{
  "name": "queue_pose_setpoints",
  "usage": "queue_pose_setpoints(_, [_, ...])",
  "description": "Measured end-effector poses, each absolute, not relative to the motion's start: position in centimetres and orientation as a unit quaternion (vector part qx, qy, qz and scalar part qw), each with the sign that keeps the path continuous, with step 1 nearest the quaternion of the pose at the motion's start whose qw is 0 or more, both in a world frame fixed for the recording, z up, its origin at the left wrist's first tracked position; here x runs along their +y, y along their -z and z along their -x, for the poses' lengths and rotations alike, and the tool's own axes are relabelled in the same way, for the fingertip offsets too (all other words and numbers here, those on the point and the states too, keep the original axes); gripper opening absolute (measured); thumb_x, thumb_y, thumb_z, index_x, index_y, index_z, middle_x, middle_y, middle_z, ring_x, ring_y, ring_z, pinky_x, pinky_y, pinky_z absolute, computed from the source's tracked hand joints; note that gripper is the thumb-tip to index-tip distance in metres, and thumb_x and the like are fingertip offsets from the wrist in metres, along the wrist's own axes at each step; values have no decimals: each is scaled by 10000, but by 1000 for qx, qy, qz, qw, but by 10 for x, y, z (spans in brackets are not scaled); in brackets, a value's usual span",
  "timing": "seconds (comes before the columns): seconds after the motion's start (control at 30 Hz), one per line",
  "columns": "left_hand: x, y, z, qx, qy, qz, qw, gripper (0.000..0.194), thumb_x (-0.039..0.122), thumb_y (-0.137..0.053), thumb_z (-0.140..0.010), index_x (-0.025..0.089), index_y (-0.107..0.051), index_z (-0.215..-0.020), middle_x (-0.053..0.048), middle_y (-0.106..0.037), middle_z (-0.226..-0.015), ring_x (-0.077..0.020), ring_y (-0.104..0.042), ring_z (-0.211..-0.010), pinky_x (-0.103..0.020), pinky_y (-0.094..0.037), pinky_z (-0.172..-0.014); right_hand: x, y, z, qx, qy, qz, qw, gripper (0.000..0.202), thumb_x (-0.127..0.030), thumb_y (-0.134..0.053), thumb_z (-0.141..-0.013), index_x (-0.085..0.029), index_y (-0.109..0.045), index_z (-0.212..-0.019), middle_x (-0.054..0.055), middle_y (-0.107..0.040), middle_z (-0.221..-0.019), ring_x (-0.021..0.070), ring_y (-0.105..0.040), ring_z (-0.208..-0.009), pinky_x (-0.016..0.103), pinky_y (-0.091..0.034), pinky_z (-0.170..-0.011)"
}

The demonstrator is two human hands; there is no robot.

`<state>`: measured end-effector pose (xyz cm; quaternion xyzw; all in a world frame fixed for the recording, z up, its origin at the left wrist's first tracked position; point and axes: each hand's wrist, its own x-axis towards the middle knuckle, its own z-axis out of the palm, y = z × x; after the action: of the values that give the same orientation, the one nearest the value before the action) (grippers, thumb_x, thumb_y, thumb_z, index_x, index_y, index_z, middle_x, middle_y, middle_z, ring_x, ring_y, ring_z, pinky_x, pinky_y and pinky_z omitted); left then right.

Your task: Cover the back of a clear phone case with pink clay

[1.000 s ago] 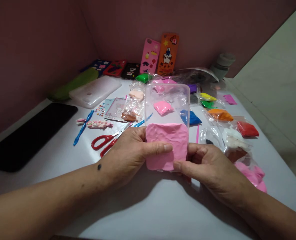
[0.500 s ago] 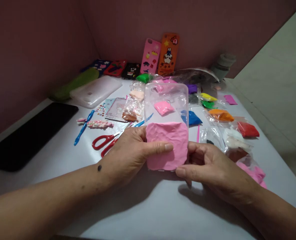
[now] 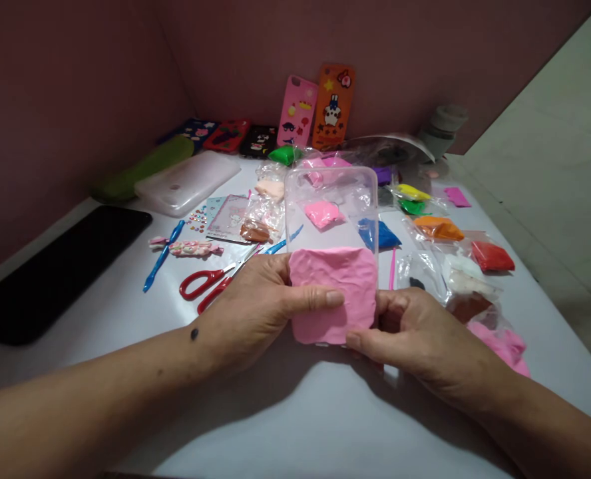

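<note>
A clear phone case (image 3: 333, 174) is held upright above the table, its lower half covered by a sheet of pink clay (image 3: 325, 266) with an uneven surface. My left hand (image 3: 260, 299) grips the case from the left, thumb lying flat across the clay and fingers hidden behind. On the right, my right hand (image 3: 415, 332) holds the lower right corner, its thumb on the clay's bottom edge and its other fingers partly behind the case. Through the clear upper part a pink clay packet (image 3: 324, 214) shows.
Red-handled scissors (image 3: 203, 284), a blue tool (image 3: 164, 256) and a black phone-like slab (image 3: 60, 266) lie left. Bagged clays, such as orange (image 3: 439, 228) and red (image 3: 492, 256), lie right. Decorated cases, one orange (image 3: 333, 106), stand at the back wall.
The view has shifted slightly, so the table items appear a little further left. Both hands keep their hold on the case, the right thumb slightly further left along the bottom edge.
</note>
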<state>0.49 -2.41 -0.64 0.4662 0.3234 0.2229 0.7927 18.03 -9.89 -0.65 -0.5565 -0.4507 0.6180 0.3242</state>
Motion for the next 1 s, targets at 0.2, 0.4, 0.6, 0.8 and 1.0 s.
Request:
queue_pose_setpoints(0.2, [-22,10,-4,319,-230,-471,790,164,180,-711,-754,176,-731,-917,-35,-730,-845,-161,-649,-763,-268,-495,-714,-97,10,-188,-466,-646,520,308,59,-156,-616,-794,-158,-659,-755,-9,-602,-667,99,-494,-599,227,-380,-569])
queue_pose_setpoints(0.4, [-22,9,-5,323,-244,-467,787,124,171,-725,-737,154,-722,-860,-38,-736,-845,-145,-646,-732,-238,-496,-687,-97,10,-190,-418,-700,460,351,259,-96,-671,-712,-178,-680,-958,14,-660,-774,124,-577,-697,212,-457,-596])
queue_pose_setpoints(0.6, [-23,10,-5,299,-245,-474,792,127,167,-704,-762,148,-712,-888,-32,-732,-798,-145,-653,-729,-233,-501,-687,-98,9,-186,-365,-719,443,391,127,-208,-611,-774,-119,-641,-860,82,-671,-654,136,-578,-526,227,-445,-481])
queue_pose_setpoints(0.8, [-21,11,-5,310,-255,-477,782,114,173,-697,-774,150,-715,-884,-23,-729,-808,-120,-640,-719,-207,-488,-681,-98,10,-183,-353,-715,442,411,174,-273,-678,-794,-126,-627,-872,66,-661,-663,133,-594,-529,236,-476,-508])
queue_pose_setpoints(1.0, [-22,6,-5,317,-219,-486,785,203,243,-730,-741,140,-704,-914,-53,-718,-826,-157,-648,-719,-233,-483,-641,-98,15,-180,-347,-688,482,416,159,-272,-706,-805,-141,-629,-850,11,-625,-625,72,-519,-486,170,-415,-470])
